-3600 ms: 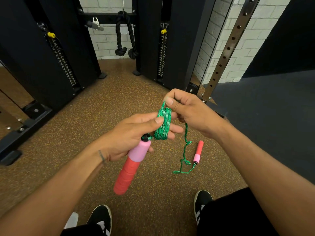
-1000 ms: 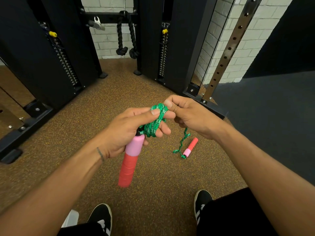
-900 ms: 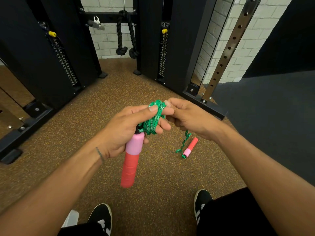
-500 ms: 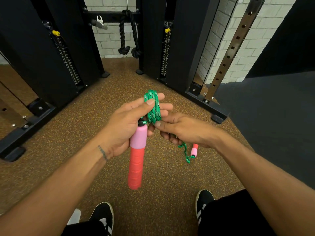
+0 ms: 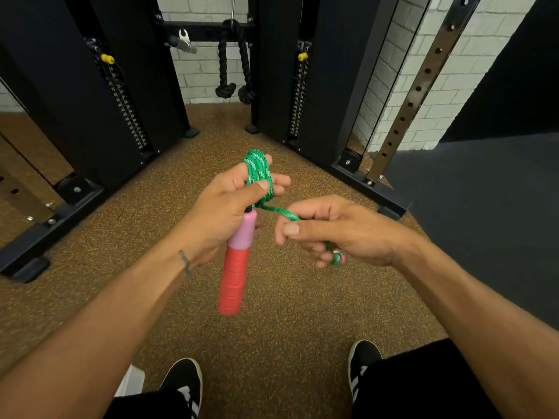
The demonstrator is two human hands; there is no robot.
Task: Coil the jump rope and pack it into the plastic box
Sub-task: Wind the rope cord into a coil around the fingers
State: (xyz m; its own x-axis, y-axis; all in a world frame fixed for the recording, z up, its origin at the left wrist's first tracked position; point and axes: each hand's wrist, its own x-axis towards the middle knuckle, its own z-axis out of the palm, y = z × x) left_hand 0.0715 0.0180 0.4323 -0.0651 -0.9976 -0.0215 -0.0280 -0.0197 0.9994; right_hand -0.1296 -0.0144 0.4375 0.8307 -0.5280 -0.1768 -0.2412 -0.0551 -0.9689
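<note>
— Where's the jump rope?
— Its red and pink handle hangs below the left hand, which grips it, green coils looped over the fingers.
— And the right hand?
— Just beside, fingers pinching the rope's free strand, pulled taut between the hands.

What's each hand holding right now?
Left hand: closed on coiled green braided rope and pink-red foam handle.
Right hand: pinching the rope's free strand.

left hand grips coiled jump rope; right hand pinches its tail
</note>
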